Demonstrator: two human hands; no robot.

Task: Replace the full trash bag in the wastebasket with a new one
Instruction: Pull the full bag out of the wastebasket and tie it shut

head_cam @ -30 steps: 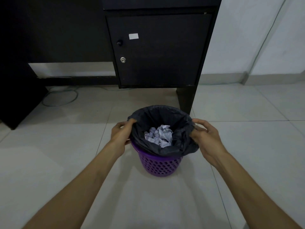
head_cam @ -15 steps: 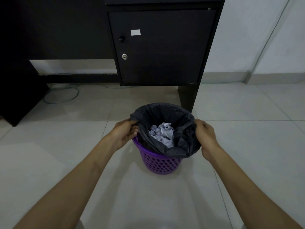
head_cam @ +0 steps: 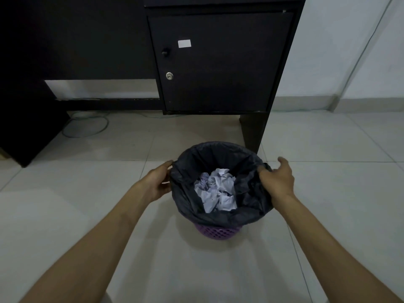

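Cable (head_cam: pixel 87 127): being left looped on the floor tiles (head_cam: pixel 65 215) at far left, under the dark desk.
Left hand (head_cam: pixel 159 182): being curled round the left edge of the trash bag (head_cam: pixel 247 202), thumb on top; the rim is being gripped.
Cabinet door (head_cam: pixel 218 84): a white sticker (head_cam: pixel 184 43) is being carried at upper left; any writing on it cannot be read. A knob (head_cam: pixel 165 51) and a lock (head_cam: pixel 169 75) are sitting below it.
Trash bag: black, being kept inside the wastebasket (head_cam: pixel 216 231), its rim draped over the top.
Contents: crumpled paper (head_cam: pixel 216 191) is being held in the bag, below the rim.
Wastebasket: purple, perforated; only its lower wall is being shown under the bag.
Desk leg (head_cam: pixel 253 130): standing just behind the basket.
Right hand (head_cam: pixel 276 178): the bag's right edge is being pinched between thumb and fingers, forefinger stretched out.
Open room: wide tile is being left to both sides and in front.
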